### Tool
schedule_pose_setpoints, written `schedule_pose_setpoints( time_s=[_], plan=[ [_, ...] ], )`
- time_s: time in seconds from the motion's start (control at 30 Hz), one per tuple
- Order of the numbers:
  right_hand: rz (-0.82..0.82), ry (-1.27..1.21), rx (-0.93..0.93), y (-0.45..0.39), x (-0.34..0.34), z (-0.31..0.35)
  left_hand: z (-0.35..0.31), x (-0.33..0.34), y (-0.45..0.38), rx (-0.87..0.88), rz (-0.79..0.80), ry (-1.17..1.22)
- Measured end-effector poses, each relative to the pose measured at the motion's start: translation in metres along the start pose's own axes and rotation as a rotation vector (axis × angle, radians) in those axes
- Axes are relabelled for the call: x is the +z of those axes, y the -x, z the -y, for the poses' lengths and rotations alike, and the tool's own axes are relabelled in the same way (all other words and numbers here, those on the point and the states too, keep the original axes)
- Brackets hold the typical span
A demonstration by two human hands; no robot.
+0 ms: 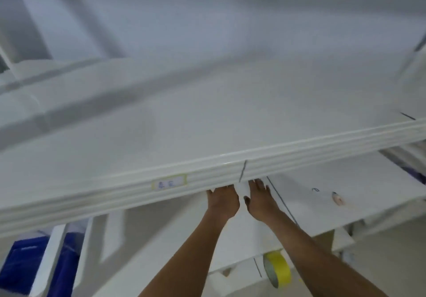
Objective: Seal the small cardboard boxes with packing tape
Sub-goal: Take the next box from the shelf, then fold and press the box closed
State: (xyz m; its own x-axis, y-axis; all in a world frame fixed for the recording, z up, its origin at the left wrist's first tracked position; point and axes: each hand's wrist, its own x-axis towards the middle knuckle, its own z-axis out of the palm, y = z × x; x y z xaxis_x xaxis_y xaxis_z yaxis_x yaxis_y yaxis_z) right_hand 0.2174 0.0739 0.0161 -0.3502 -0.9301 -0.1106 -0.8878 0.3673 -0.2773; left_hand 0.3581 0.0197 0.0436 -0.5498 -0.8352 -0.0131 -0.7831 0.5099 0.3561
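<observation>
The left hand (222, 201) and right hand (260, 201) are laid flat on a white surface (322, 193) — fingers straight, tips hidden under a shelf edge (138, 181). A yellow tape roll (277, 268) is seen nearer, below.

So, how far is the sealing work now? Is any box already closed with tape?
Done: nothing that can be seen; no cardboard box, sealed or open, shows in this view. In hand: the left hand and the right hand reach flat under the edge of the white shelf, fingertips hidden. Neither holds tape. The yellow tape roll stands on the lower white surface, untouched. Left: apparently all the taping.
</observation>
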Motion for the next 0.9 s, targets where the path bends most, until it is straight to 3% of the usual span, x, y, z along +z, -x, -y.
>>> schedule_pose_setpoints(
  time_s=[0.1, 0.5, 0.9],
  plan=[
    [-0.045, -0.003, 0.102, 0.016, -0.032, -0.066, -0.062, 0.011, -0.011, 0.054, 0.171, -0.025],
    [-0.145, -0.013, 0.276, 0.092, -0.131, -0.342, -0.318, 0.094, -0.047, 0.173, 0.264, -0.072],
    [-0.060, -0.029, 0.206, 0.021, -0.166, -0.457, -0.427, 0.135, -0.139, 0.093, 0.236, -0.052]
  ],
)
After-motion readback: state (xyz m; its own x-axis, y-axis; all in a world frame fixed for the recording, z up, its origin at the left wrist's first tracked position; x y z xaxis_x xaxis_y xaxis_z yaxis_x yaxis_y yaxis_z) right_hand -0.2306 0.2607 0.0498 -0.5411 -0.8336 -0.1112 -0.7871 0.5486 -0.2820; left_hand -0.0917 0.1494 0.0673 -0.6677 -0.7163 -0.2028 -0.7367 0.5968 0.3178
